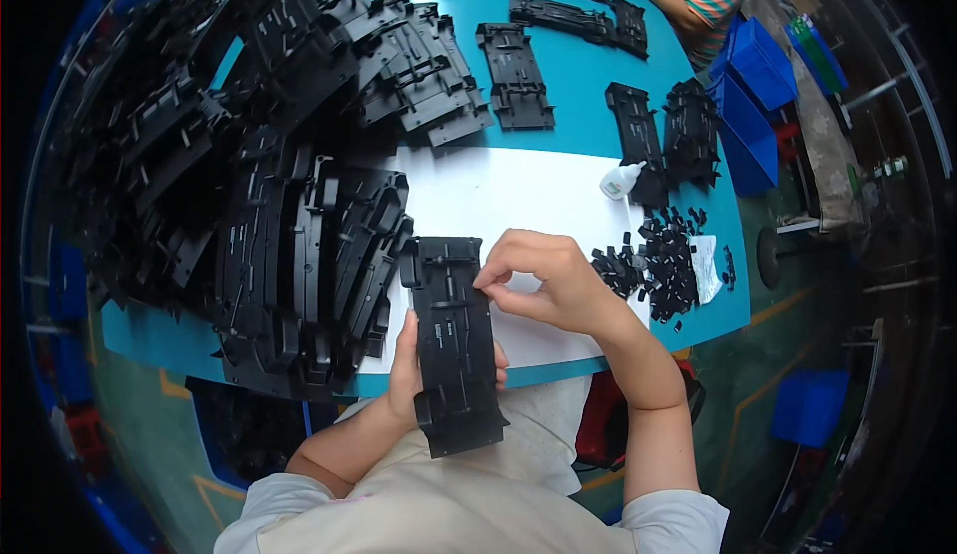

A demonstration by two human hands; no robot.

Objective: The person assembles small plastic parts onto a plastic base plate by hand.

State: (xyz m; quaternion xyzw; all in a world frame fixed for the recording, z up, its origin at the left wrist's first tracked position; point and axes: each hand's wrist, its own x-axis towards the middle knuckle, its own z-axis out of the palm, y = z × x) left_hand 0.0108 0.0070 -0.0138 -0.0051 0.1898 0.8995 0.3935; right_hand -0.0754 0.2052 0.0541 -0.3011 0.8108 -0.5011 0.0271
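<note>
A long black moulded plastic panel [454, 345] is tilted up in front of me at the table's near edge. My left hand [406, 380] grips it from behind, thumb along its left side and fingertips showing at its right edge. At the panel's upper right edge, my right hand [543, 280] is closed in a pinch, thumb and forefinger touching or very near the edge. Whatever lies between those fingertips is too small to make out. Just right of that hand, several small black clips or pads [670, 265] lie in a loose heap.
Stacked black panels [309, 255] crowd the left side. A white sheet [469, 190] covers the table's middle. A small white bottle [620, 181] stands near more panels [691, 134] at right. Another person's arm [670, 6] is at the far right, near blue bins [753, 66].
</note>
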